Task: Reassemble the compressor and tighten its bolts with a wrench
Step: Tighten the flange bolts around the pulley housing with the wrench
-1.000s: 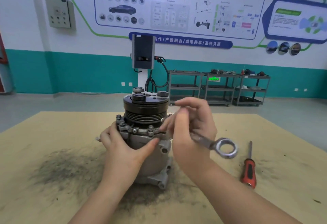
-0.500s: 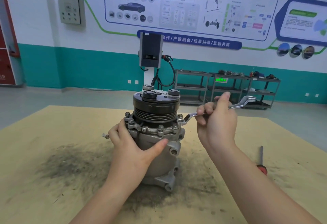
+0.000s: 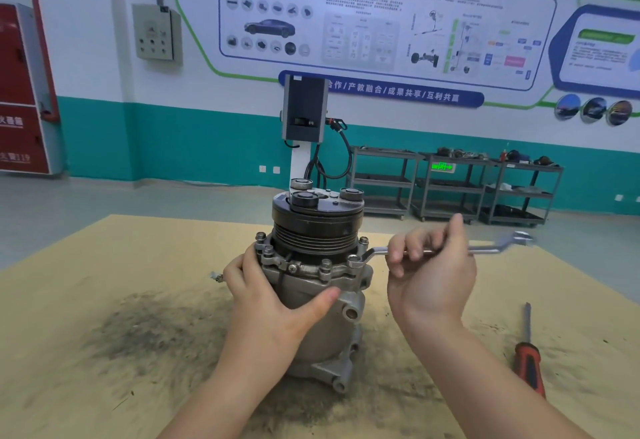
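Note:
The compressor stands upright on the yellow table, its black pulley on top and several bolts around the flange. My left hand grips the silver body from the left, thumb across the front. My right hand holds the middle of a silver wrench. The wrench's near ring end sits on the bolt at the flange's right side. Its far end points right and looks blurred.
A red-handled screwdriver lies on the table at the right. Dark grime covers the table around the compressor's base. A small metal piece lies left of my left hand. Shelving carts and a charging post stand behind the table.
One second ago my right hand held the wrench close to the front of the flange, ring end pointing right. Now the wrench sits on the right bolt, handle swung out right. My left hand keeps its grip.

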Demonstrator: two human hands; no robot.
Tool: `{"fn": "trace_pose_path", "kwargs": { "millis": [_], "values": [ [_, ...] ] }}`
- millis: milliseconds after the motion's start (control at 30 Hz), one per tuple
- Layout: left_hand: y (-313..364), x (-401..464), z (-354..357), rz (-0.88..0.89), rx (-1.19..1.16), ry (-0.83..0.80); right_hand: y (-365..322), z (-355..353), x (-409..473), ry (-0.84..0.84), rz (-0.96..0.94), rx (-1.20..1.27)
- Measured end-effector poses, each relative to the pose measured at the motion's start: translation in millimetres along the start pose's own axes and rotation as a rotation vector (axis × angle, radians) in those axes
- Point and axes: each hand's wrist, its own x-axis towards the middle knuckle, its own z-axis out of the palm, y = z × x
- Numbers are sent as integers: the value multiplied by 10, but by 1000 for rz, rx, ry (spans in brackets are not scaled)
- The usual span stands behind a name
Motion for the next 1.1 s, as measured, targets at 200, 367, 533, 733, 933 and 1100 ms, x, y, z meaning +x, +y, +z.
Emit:
{"fn": "trace_pose_path", "kwargs": {
  "millis": [200, 367, 533, 733, 933, 1100],
  "values": [
    [-5, 7, 12, -37, 37, 4, 58, 49, -345, -552, -654, -516],
    [10, -4, -2, -24, 16, -9, -52, 160, -288, -279, -490, -417],
    [-4, -10, -4, -15, 4, -22, -149, 65, 50, 27, -1, -147],
    [-10, 4, -4, -6, -8, -18, -85, -20, 61, -176, -71, -155],
    [-7, 2, -14, -10, -6, -12, -135, 10, 109, -189, 105, -107],
    [25, 0, -8, -40, 25, -7, -54, -92, 164, -38, 289, 45]
  ]
}}
